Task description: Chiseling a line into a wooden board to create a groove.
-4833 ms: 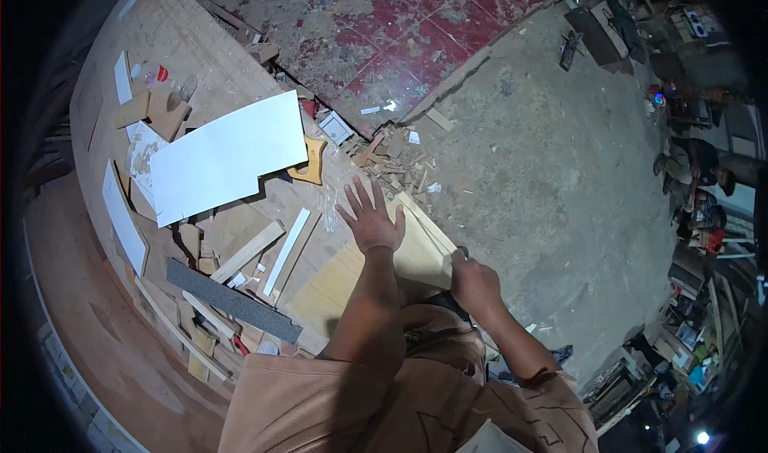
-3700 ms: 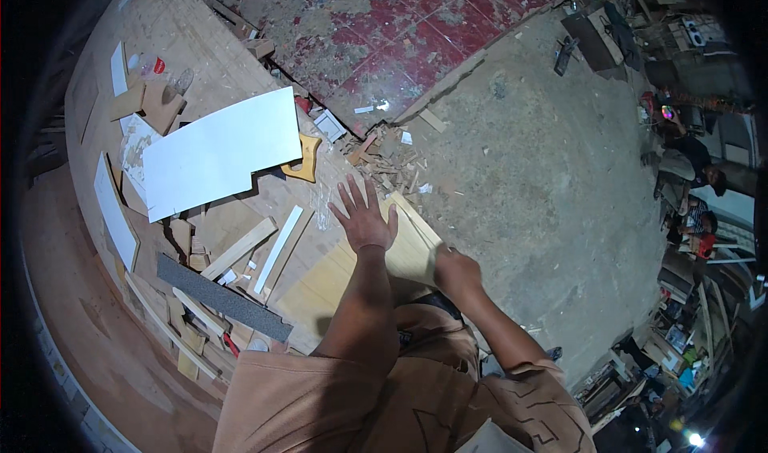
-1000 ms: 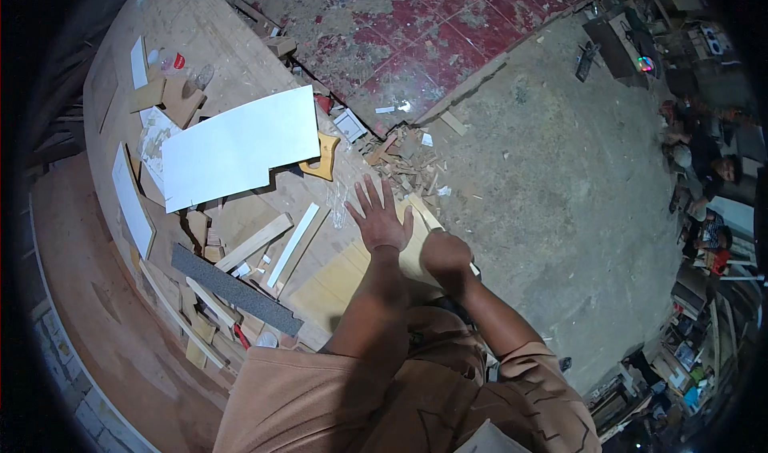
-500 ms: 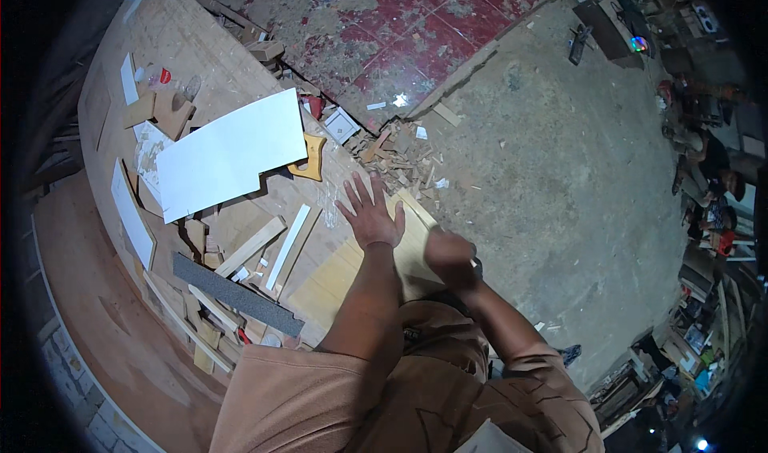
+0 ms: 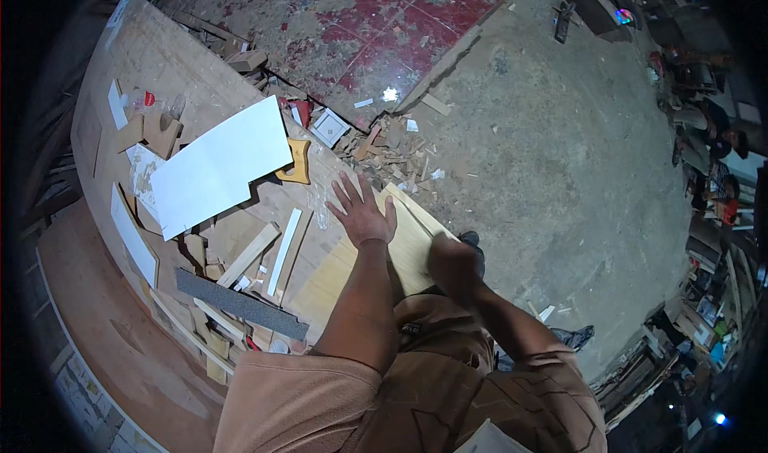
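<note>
My left hand (image 5: 365, 215) lies flat with fingers spread at the edge of a pale wooden board (image 5: 410, 255), pressing on the worktable (image 5: 208, 57). Over the board's right edge my right hand (image 5: 454, 266) is closed in a fist, blurred by motion. What it grips is hidden; a thin dark line runs from it along the board's edge toward the far corner. A handsaw with a yellow wooden handle (image 5: 298, 163) lies beyond my left hand, its blade mostly under a white panel (image 5: 220, 165).
Wood strips (image 5: 250, 255), a dark grey speckled strip (image 5: 240, 303) and offcuts crowd the table's left side. Scrap wood (image 5: 388, 161) heaps on the concrete floor (image 5: 552, 173) past the table edge. People (image 5: 716, 133) sit at the far right. My shoe (image 5: 472, 245) shows beside the board.
My right hand has shifted slightly nearer to me along the board's edge, still closed. My left hand stays spread on the board. The whole view has shifted slightly.
</note>
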The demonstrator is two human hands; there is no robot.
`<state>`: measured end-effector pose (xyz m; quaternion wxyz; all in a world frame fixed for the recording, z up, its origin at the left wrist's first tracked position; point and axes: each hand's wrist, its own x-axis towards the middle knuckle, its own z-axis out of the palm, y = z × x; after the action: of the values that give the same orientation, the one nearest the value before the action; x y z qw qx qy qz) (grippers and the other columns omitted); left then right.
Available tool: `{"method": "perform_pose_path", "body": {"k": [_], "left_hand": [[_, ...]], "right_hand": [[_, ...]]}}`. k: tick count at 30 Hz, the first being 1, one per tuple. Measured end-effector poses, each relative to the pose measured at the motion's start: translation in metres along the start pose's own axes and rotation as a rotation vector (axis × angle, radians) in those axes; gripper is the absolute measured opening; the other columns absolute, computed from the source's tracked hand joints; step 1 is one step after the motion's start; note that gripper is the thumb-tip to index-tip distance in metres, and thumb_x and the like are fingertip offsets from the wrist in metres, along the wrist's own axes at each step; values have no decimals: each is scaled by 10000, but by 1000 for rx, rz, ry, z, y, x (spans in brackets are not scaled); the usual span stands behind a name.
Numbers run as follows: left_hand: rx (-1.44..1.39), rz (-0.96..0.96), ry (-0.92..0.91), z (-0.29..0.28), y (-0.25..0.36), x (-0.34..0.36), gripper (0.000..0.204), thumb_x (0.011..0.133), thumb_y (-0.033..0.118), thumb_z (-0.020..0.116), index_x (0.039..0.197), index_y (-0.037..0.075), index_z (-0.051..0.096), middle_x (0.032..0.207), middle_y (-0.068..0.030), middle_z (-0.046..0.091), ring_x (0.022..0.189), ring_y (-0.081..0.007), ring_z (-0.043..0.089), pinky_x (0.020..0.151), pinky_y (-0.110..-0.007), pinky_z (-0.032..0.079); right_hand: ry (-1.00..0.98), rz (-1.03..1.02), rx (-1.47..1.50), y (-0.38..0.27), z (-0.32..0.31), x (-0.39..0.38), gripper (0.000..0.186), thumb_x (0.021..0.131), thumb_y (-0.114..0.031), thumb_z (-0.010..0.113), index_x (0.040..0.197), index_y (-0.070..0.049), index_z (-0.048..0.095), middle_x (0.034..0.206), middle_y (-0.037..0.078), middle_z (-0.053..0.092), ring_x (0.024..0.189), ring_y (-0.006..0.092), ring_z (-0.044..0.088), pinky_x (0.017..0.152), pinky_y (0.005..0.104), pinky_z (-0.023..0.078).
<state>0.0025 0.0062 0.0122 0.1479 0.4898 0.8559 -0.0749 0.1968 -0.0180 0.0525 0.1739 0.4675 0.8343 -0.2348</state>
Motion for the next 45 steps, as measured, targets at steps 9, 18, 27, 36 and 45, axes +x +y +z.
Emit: {"method": "perform_pose_path", "body": {"k": [9,18,27,36,45], "left_hand": [[5,10,40,9,-5,-2,833,926,558,429,1575,126,138,1635,-191,10,1503,-406,-4,1162,-644,-4],[-7,24,45,4,0,0,866,912,550,451,1582,143,83,1636,-190,15,1503,-407,-3,1159,-647,-4],[-52,41,81,9,-4,-3,823,922,539,427,1569,110,152,1626,-216,52,1496,-430,16,1146,-665,7],[-60,44,51,2,4,3,823,924,533,431,1572,114,145,1628,-213,46,1499,-422,-5,1150,-659,0],[-81,35,52,8,-4,-2,828,923,528,431,1575,116,130,1628,-218,36,1498,-426,-5,1149,-660,-2]], "right_hand": [[55,99,182,-19,-43,7,122,869,-141,523,920,-49,586,690,136,672,652,319,706,579,443,566],[82,90,213,-16,-21,33,153,885,-140,498,954,-29,576,698,171,675,652,346,704,569,458,557],[-1,130,197,-2,-59,-30,117,834,-117,524,889,-32,584,723,195,675,652,361,695,560,471,551],[208,41,144,-15,-13,54,97,846,-105,524,884,-51,594,694,184,664,598,313,685,496,437,529],[-224,280,258,-6,-83,-33,338,980,-228,357,974,-3,610,855,222,703,843,410,694,706,498,551]]}}
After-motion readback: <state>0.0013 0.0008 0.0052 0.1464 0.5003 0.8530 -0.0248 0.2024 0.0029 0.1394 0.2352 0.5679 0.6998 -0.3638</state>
